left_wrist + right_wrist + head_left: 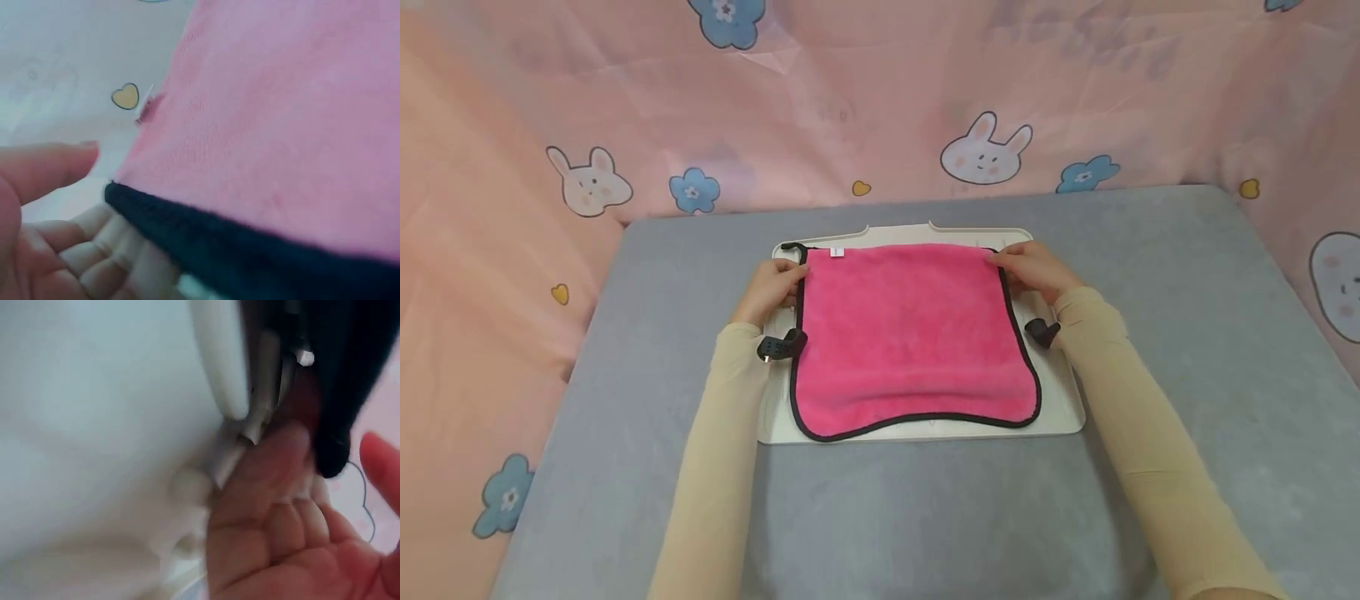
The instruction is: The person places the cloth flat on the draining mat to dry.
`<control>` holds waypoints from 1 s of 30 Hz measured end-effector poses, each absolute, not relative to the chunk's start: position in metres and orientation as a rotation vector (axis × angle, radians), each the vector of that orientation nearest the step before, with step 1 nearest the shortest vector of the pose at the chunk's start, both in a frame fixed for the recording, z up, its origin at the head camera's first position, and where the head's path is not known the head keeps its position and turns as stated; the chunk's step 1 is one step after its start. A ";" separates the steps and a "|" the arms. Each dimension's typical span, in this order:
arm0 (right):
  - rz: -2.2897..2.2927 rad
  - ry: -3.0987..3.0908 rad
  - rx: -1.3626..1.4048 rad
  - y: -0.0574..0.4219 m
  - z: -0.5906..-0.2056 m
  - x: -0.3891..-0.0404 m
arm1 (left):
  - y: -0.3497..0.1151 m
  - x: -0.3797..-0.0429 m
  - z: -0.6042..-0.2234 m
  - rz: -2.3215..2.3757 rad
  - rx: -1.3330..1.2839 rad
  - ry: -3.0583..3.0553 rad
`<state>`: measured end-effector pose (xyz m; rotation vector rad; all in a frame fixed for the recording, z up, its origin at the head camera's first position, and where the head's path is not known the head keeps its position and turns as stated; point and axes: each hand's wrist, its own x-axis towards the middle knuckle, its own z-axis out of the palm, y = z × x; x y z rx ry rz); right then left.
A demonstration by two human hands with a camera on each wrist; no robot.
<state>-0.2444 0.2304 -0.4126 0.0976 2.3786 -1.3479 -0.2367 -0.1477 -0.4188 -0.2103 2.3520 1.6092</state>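
A bright pink towel (902, 325) with black edging lies spread over a cream tray (1063, 408). Its small white label (837, 252) and a black hanging loop (790, 246) are at the far left corner. My left hand (772, 285) is at that corner; in the left wrist view its fingers (100, 250) lie beneath the black edge, while the thumb (53, 165) stands apart from the cloth. At the far right corner is my right hand (1033, 268). Its fingers (269, 525) reach under the edging, and the thumb (381, 462) is apart from it.
Pale rounded prongs (194, 484) show beside the right fingers, under the towel. The tray rests on a grey table (925, 517). A pink curtain (820, 108) with rabbits and flowers hangs behind the table and along its left side.
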 end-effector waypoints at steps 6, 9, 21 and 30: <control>-1.636 2.423 0.088 0.222 -0.414 -0.249 | -0.149 -0.243 -0.422 1.748 -0.233 2.412; -1.704 2.447 0.111 0.222 -0.415 -0.250 | -0.151 -0.242 -0.422 1.772 -0.247 2.423; -1.298 2.491 0.067 0.228 -0.416 -0.242 | -0.155 -0.223 -0.421 1.439 -0.168 2.535; -1.221 2.355 -0.057 0.248 -0.411 -0.203 | -0.158 -0.182 -0.415 1.249 0.001 2.468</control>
